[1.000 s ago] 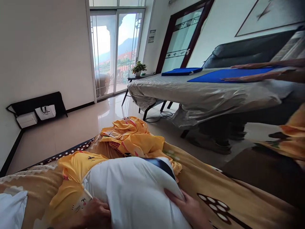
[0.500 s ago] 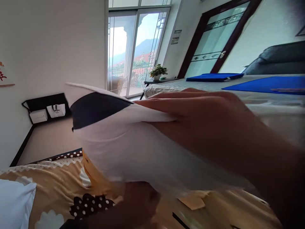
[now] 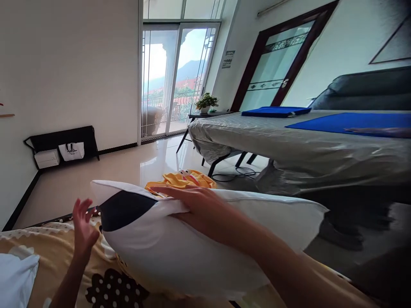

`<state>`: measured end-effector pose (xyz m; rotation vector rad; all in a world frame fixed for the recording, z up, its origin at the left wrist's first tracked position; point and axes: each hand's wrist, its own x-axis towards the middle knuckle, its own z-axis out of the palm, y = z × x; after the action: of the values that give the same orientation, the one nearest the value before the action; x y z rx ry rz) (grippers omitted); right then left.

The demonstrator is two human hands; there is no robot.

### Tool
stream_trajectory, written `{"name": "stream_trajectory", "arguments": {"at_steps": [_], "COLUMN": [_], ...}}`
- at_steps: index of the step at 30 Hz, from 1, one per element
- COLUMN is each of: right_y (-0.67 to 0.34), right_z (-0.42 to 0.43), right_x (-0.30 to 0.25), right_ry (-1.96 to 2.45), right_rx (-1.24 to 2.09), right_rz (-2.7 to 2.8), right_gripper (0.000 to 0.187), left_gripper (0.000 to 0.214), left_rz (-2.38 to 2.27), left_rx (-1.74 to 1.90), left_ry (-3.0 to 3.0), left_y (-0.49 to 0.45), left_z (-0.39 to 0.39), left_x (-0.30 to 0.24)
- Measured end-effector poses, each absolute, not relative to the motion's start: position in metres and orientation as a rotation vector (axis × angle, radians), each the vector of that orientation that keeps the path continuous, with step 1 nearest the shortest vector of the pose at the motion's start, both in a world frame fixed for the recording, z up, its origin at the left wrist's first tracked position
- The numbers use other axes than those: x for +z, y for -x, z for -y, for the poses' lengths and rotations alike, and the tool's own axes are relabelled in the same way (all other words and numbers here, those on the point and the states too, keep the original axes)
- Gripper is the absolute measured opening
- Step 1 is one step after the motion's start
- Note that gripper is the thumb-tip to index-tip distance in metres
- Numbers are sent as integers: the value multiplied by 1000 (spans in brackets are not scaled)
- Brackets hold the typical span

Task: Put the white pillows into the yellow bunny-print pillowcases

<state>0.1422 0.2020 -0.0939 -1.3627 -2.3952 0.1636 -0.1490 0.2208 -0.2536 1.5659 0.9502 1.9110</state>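
A white pillow [image 3: 180, 252] stands tilted in front of me, a dark patch [image 3: 126, 209] at its left end; I cannot tell whether that is a panel or an opening. My right hand [image 3: 195, 205] is closed on the pillow's top edge, pinching a fold of white fabric. To the left of the pillow, my left hand [image 3: 84, 226] is raised with its fingers apart and nothing in it. Under the pillow's lower left side, a strip of yellow fabric with black marks shows. A crumpled orange-yellow cloth [image 3: 176, 179] with a printed figure lies just beyond.
Patterned brown bedding [image 3: 61, 244] spreads below, with another white pillow [image 3: 16, 278] at the left. A plastic-covered bed [image 3: 231, 132] bearing blue flat items [image 3: 276, 111] stands at right. Beyond are a potted plant [image 3: 206, 102], a low black rack [image 3: 64, 139] and cables [image 3: 237, 173].
My left hand has come out from beneath the pillow and moved left, fingers spread. The pillow and my right hand sit lower in view, and the orange-yellow cloth behind now shows.
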Motion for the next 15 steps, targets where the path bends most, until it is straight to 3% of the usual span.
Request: {"name": "stream_trajectory", "arguments": {"at_steps": [2, 4, 10, 15], "right_y": [-133, -126, -121, -121], "right_z": [-198, -196, -206, -234], "right_x": [-92, -93, -109, -174], "right_ry": [1356, 1362, 1411, 1311], "right_rx": [152, 118, 182, 467], "right_rz": [2434, 2484, 2639, 2767], "right_gripper": [46, 37, 20, 13], "left_gripper": [126, 132, 74, 68], "left_rz": [-825, -736, -1030, -1210], "left_rx": [1797, 1568, 1389, 1279], "left_ry": [-1465, -1481, -1496, -1411], "left_y": [150, 144, 123, 107], "left_z": [-240, -252, -232, -208], "left_x": [-235, -221, -212, -235]}}
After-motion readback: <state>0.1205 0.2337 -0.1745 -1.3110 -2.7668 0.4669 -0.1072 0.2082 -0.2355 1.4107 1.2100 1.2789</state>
